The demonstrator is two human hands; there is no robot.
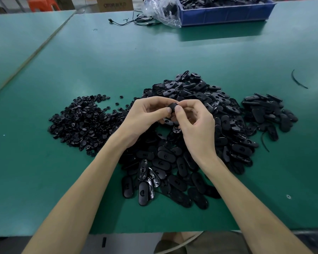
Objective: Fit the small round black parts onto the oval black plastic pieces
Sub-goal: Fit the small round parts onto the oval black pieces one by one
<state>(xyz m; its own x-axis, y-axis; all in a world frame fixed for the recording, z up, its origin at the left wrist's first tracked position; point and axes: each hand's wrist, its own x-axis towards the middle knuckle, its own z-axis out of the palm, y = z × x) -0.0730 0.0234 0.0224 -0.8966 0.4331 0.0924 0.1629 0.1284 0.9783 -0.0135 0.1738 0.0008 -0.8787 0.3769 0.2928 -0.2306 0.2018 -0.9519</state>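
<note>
Fitting step, viewed from above. Left of the main heap of oval pieces (196, 92), just beside it, lies the heap of small round parts (84, 121). Over the main heap's left side my left hand (145, 116) curls round one black piece (173, 107), with the thumb pressed on its near face. My right hand (195, 123) pinches the same piece from the other side between thumb and forefinger, so both hands grip it just above the heap. Only a rounded black end shows between my thumbs, and I cannot tell whether a round part is already seated in it. Right of the main heap, a little apart, sits a smaller heap of oval pieces (268, 110).

To do the step well, I judge that I should steady the oval with my left fingers and centre the round part over its hole. I then press squarely with both thumbs — a tilted push would likely jam one edge — and feel for an even seat before letting go.
</note>
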